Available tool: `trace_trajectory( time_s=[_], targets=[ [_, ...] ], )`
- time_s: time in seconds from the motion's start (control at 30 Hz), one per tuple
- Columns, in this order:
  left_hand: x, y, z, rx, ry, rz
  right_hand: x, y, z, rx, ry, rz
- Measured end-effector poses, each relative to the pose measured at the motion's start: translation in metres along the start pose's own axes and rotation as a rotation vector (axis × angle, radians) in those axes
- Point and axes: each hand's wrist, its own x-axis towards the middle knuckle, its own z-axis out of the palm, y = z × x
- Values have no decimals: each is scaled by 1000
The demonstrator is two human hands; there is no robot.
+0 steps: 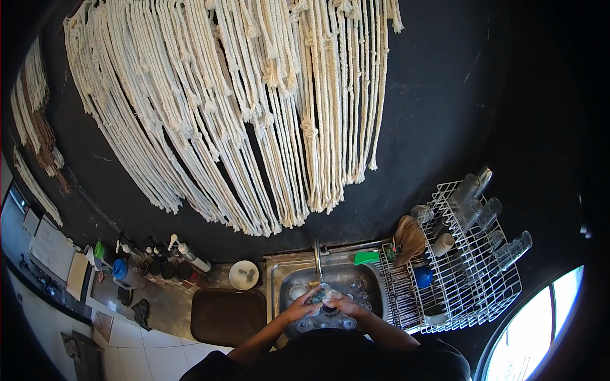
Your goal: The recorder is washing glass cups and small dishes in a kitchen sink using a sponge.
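Over the steel sink basin (286, 282), my left hand (300, 305) and my right hand (345, 304) meet below the faucet (318, 259). Between them they grip a small, clear, glass-like item (320, 294), bluish in part. My fingers hide much of it, and whether a sponge is also held I cannot tell. Several drinking glasses lie in the basin around my hands, among them a glass (349, 323) at the near right and a glass (303, 325) at the near left. A pale round dish (298, 291) sits by the basin's left side.
Left of the sink are a brown tray (228, 316) and a white bowl (244, 275). Pump bottles (190, 255) and jars line the wall. A green cloth or sponge (366, 257) lies on the right rim. A white wire rack (476, 285) holds glasses. Cream rope fringe (267, 143) hangs above.
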Motion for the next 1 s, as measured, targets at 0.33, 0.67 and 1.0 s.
trace_trajectory(
  time_s=[0.33,0.67,1.0],
  targets=[
    [5,-18,-6,-511,280,-473,-18,-52,55,-539,53,-57],
    [-3,-15,-5,-275,187,-178,-24,-26,37,-239,73,-14],
    [-8,19,15,356,185,372,-39,-89,56,-247,-18,-86]
  ],
)
